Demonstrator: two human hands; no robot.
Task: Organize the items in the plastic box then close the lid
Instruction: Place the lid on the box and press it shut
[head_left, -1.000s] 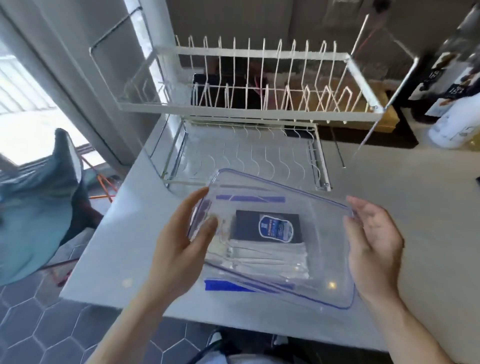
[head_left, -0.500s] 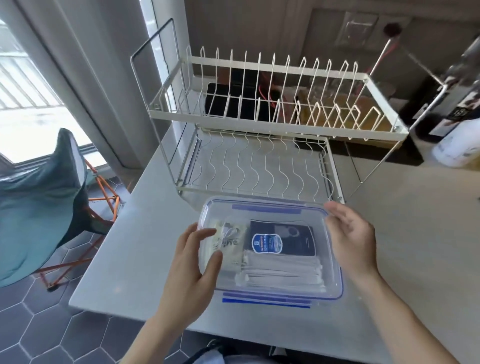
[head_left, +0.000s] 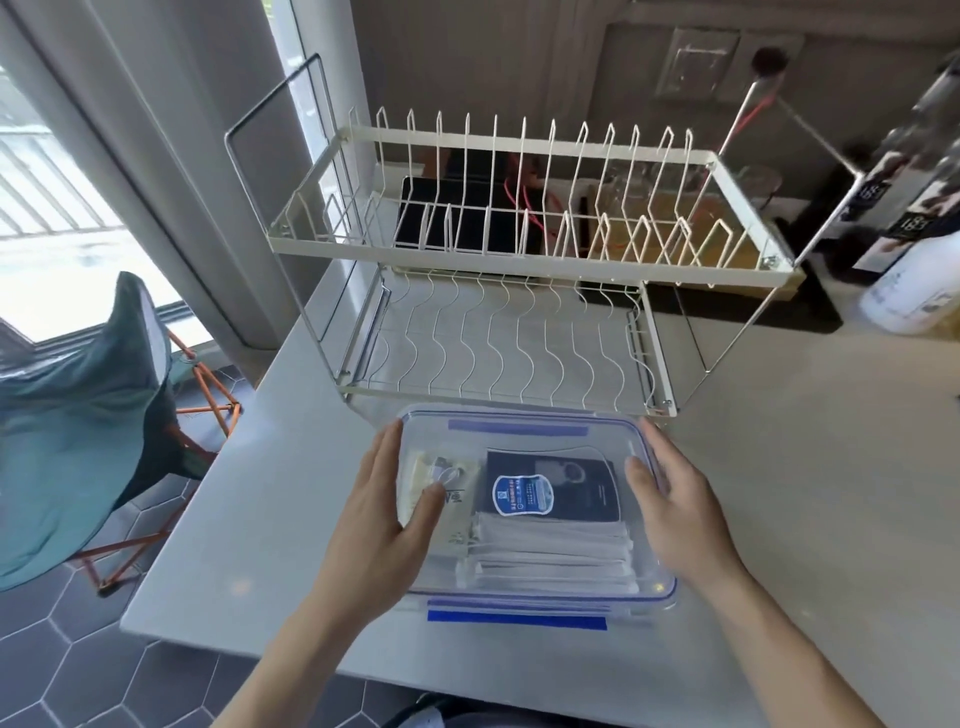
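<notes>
Resting flat on the box, the clear lid covered the whole opening, its blue clip at 6 o'clock and a second blue clip at 12 o'clock. The box sat on the pale counter at the near edge, just in front of the rack.

In the head view, the left hand lay on the lid's 9 o'clock side, fingers straight and spread wide, the thumb pressing the top, the other fingers running along the lid's edge. The right hand mirrored it at 3 o'clock, fingers straight along the rim and the thumb laid on the lid. Neither hand curled round anything; both pressed the lid with flat fingers.

Through the lid showed a dark packet with a blue-and-white label near the centre, a yellowish sachet at 9 o'clock of it, partly under the left thumb, and a stack of white wrapped strips at 6 o'clock.

The two-tier wire rack stood at 12 o'clock of the box. A white bottle stood at 2 o'clock near the picture's edge. A teal chair with orange legs sat on the dark hexagon floor tiles at 9 o'clock, beyond the counter.
</notes>
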